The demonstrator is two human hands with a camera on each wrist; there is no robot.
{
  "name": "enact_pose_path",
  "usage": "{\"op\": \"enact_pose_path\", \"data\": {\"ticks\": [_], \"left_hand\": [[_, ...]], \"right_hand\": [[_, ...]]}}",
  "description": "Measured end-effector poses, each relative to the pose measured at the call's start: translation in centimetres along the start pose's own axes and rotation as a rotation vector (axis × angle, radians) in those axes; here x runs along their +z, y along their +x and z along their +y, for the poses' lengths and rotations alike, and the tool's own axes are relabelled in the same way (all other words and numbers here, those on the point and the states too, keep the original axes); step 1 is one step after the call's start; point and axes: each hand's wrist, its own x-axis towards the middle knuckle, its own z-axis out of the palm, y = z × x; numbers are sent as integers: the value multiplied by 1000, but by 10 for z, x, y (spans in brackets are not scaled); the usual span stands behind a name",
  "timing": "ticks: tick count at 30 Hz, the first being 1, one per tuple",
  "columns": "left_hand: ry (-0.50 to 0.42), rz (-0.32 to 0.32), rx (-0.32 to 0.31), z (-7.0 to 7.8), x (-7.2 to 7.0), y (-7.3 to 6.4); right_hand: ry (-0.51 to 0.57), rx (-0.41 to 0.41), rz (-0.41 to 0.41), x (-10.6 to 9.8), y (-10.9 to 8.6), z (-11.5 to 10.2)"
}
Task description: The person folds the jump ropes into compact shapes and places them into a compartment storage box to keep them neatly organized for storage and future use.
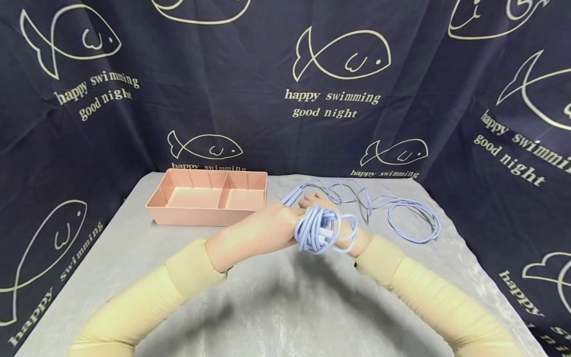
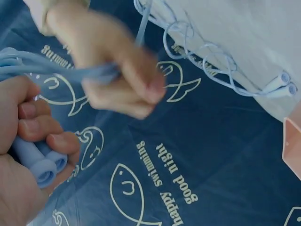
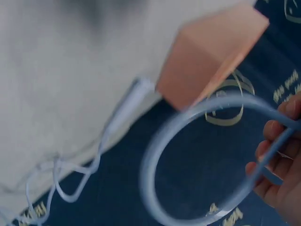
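In the head view my left hand (image 1: 272, 223) and right hand (image 1: 327, 201) are close together above the table, with a bundled blue jump rope (image 1: 312, 230) partly covering them. Two tubular handles (image 2: 40, 162) of that rope lie in my left hand (image 2: 28, 127), whose fingers curl round them. My right hand (image 2: 110, 61), blurred in the left wrist view, grips the cord. A loose loop of cord (image 3: 153, 165) hangs from the curled fingers of the right hand (image 3: 280, 172). Another blue jump rope (image 1: 394, 220) lies on the table behind the hands, its handles (image 1: 292, 196) beside the box.
A pink box (image 1: 205, 216) with a divider stands at the back left of the grey table (image 1: 267, 307). Behind and beside the table hangs a dark blue curtain (image 1: 267, 89) printed with fish and lettering.
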Motion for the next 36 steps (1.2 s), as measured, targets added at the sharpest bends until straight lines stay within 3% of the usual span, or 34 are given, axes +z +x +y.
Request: {"op": "enact_pose_path", "data": {"ticks": [1,2,3,5,11,16,26,32,36], "left_hand": [[3,-11,12,1,1,-1],[1,-29,20,3,2,-2],[0,-53,16,4,3,-3],[14,-99,10,6,3,-4],[43,-179,-1,9,8,-8],[96,-196,-39,8,15,-10],[240,-139,-150,-4,28,-12],[317,-107,-203,-16,26,-10],[375,-44,-238,-23,24,-7]], "right_hand": [[233,62,40,0,5,6],[381,135,76,1,9,12],[365,149,100,-25,17,19],[363,169,181,-17,19,29],[247,163,317,-32,21,52],[166,135,341,-52,23,63],[92,157,265,-86,23,60],[70,158,293,-99,22,51],[66,181,276,-105,21,41]]}}
